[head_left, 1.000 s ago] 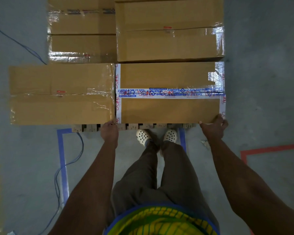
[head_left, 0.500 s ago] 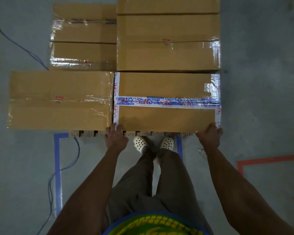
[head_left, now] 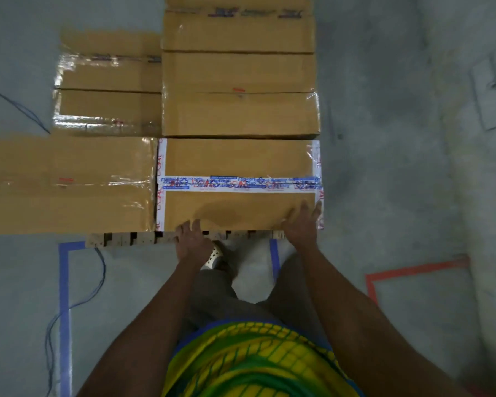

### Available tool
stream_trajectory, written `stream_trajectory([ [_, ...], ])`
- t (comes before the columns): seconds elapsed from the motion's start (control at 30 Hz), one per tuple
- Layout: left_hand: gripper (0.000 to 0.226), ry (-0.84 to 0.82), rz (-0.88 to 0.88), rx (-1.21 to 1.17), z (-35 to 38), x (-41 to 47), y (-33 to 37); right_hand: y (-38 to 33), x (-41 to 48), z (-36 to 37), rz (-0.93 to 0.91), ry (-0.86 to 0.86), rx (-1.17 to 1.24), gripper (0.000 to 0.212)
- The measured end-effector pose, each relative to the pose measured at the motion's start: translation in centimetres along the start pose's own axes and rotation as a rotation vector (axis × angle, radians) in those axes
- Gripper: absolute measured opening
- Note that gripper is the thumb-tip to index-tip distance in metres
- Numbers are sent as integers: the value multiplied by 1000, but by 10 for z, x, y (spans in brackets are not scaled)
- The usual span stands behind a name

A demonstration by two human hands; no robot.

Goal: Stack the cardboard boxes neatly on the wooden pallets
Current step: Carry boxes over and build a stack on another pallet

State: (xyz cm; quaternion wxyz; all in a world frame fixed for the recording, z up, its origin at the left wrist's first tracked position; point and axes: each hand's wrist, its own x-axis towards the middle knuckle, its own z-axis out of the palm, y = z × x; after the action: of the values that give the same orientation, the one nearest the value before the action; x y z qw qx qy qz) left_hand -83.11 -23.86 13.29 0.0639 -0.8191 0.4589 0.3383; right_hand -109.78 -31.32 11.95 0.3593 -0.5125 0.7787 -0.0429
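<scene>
A cardboard box sealed with white printed tape (head_left: 238, 164) lies on the near right of the wooden pallet (head_left: 121, 239). My left hand (head_left: 194, 239) rests against its near edge left of the middle, fingers just over the rim. My right hand (head_left: 301, 224) lies flat on its top by the near right corner, fingers spread. A plain box (head_left: 66, 184) sits flush on its left. Behind stand a taller box (head_left: 238, 110), a lower box (head_left: 106, 96) and one further back (head_left: 238, 30).
Blue floor tape (head_left: 64, 282) and a loose blue cable (head_left: 98, 282) run left of my legs. Orange floor tape (head_left: 413, 270) marks a corner at the right. My foot in a white clog (head_left: 214, 257) stands against the pallet's front edge.
My left hand slid right along the near edge from the left corner. My right hand moved from the right corner's side up onto the box top. The view shifted closer.
</scene>
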Motion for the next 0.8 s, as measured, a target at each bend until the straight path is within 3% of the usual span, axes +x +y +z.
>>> stream_trajectory([
  [0.13, 70, -32, 66, -7, 16, -6, 70, 5, 20, -25, -17, -17, 25, 83],
  [0.23, 70, -27, 75, -12, 33, -2, 131, 19, 51, -48, -128, -24, 51, 79],
  [0.43, 70, 26, -56, -135, 59, -11, 270, 51, 125, -128, -335, -163, -181, 66],
  [0.6, 66, 47, -99, -233, 69, -34, 348, 42, 174, -194, -230, -182, -284, 67],
  [0.8, 63, 81, -123, -257, 55, -20, 362, 17, 202, -213, -208, -290, -264, 73],
])
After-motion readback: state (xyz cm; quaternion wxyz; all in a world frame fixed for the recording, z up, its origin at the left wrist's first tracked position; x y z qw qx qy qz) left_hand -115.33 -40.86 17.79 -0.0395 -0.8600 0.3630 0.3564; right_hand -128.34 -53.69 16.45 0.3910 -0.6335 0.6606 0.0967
